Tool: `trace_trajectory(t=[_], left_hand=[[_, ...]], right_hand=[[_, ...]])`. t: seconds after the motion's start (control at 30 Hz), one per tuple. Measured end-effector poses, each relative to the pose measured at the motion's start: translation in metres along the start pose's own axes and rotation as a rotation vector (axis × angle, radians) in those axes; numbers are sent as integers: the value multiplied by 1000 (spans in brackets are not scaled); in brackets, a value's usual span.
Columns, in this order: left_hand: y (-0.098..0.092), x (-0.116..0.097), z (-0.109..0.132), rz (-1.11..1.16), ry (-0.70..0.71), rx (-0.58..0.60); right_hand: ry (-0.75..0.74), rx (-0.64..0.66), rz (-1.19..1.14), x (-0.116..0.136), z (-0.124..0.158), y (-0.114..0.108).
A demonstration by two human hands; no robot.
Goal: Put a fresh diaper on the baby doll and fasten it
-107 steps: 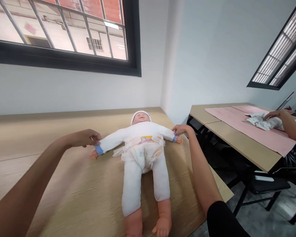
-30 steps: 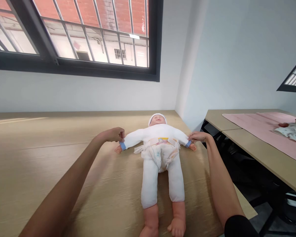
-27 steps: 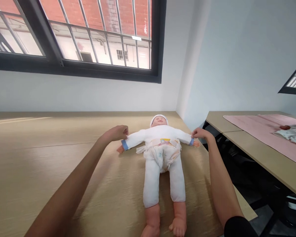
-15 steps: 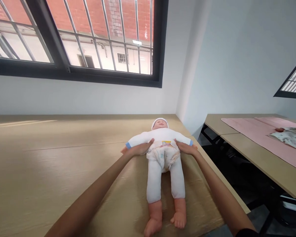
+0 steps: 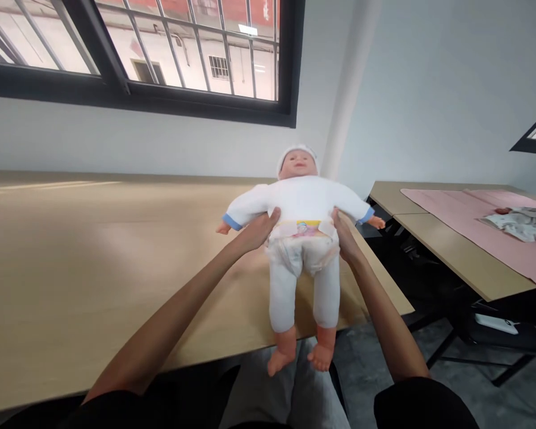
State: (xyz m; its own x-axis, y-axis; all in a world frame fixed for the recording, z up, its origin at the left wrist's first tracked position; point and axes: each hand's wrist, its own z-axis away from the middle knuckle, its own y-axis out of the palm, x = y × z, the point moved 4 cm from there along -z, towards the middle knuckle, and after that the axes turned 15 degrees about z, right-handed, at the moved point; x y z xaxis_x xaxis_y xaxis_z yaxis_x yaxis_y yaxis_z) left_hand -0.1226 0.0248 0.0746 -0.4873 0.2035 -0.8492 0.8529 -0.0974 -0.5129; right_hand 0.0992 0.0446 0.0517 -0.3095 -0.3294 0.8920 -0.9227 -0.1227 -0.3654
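A baby doll (image 5: 301, 205) in white clothes, a white cap and a printed diaper hangs upright in the air above the near edge of the wooden table (image 5: 93, 250). My left hand (image 5: 259, 229) grips its torso on the left side under the arm. My right hand (image 5: 345, 237) grips the torso on the right side. The doll's arms stick out sideways and its bare feet dangle over my lap, clear of the table.
A second wooden table (image 5: 451, 250) stands to the right with a pink cloth (image 5: 482, 229) and a bundle of printed fabric (image 5: 520, 215) on it; another person's hand shows at the far right edge. A barred window (image 5: 161, 53) runs along the wall behind.
My hands left the doll's sleeves and moved in to its waist. They have since lifted the doll off the table, upright and toward me.
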Motion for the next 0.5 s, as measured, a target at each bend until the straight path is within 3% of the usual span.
trace_trajectory(t=[0.13,0.23,0.37,0.5], left_hand=[[5,-30,52,59,141,26],[13,-42,100,28,194,-18],[36,-28,154,24,45,-39],[65,1,189,52,-43,-6]], right_hand=[[-17,-43,-122,34,47,-11],[58,-116,-101,36,83,-13],[265,-249,-190,6,134,-2],[445,-144,-95,-47,176,14]])
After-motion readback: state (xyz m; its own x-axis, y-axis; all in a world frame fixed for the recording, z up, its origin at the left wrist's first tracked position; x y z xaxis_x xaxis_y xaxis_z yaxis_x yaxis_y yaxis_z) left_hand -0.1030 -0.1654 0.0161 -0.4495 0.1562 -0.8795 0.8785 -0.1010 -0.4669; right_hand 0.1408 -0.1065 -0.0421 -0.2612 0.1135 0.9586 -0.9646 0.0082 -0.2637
